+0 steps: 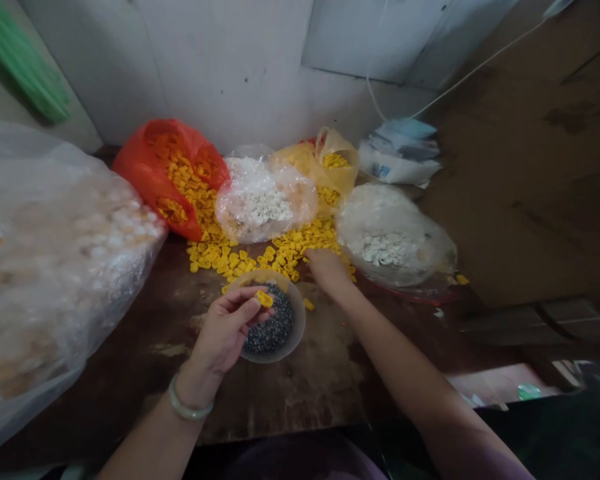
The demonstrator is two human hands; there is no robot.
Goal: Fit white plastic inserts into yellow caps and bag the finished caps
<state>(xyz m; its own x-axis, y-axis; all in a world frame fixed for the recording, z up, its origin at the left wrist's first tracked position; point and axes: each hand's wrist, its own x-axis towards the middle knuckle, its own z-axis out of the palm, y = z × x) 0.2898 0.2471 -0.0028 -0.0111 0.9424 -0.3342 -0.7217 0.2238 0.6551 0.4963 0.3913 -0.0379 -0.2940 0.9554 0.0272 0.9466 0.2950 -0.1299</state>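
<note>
Between thumb and fingers, my left hand pinches a small yellow plastic piece, hollow like a little shell. It is held above a translucent round bowl of small dark beads or bits. My right hand reaches to the near edge of a heap of loose yellow pieces. Its fingers point into the heap and curl away from view, so whether they hold a piece is hidden. One single yellow piece lies just right of the bowl.
Behind the heap stand a red bag spilling yellow pieces, a clear bag of white pieces and a yellowish bag. Another clear bag sits right. A big clear sack fills the left. Papers lie near the wall.
</note>
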